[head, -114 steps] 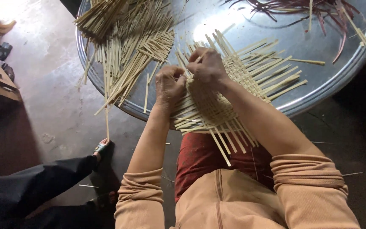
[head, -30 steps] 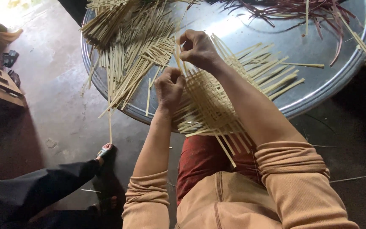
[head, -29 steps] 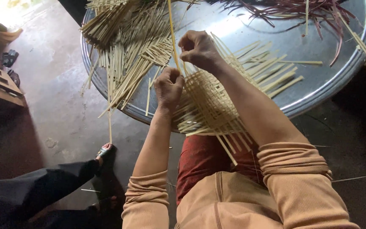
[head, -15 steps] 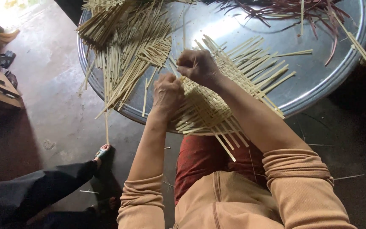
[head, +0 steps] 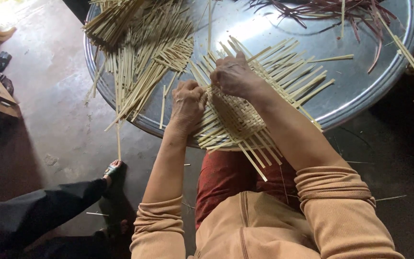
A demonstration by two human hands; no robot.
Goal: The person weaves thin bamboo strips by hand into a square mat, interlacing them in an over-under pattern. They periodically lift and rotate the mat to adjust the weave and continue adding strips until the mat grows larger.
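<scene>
A loose heap of pale bamboo strips [head: 140,62] lies well left of the fingers on the round metal tray [head: 360,91]. The left hand [head: 187,101] presses curled fingers down on the woven mat's [head: 238,120] left edge. Just right, the right hand [head: 233,76] pinches strip ends at the mat's far side. If either grip slackens, I judge the open weave could spring apart, or the mat, overhanging the tray rim, could slide off.

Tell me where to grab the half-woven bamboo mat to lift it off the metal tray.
Probably grip the woven mat by its dense woven middle, coming from the near edge that overhangs the tray. The loose strip ends fanning out at the far side would likely slip apart if pulled.
</scene>
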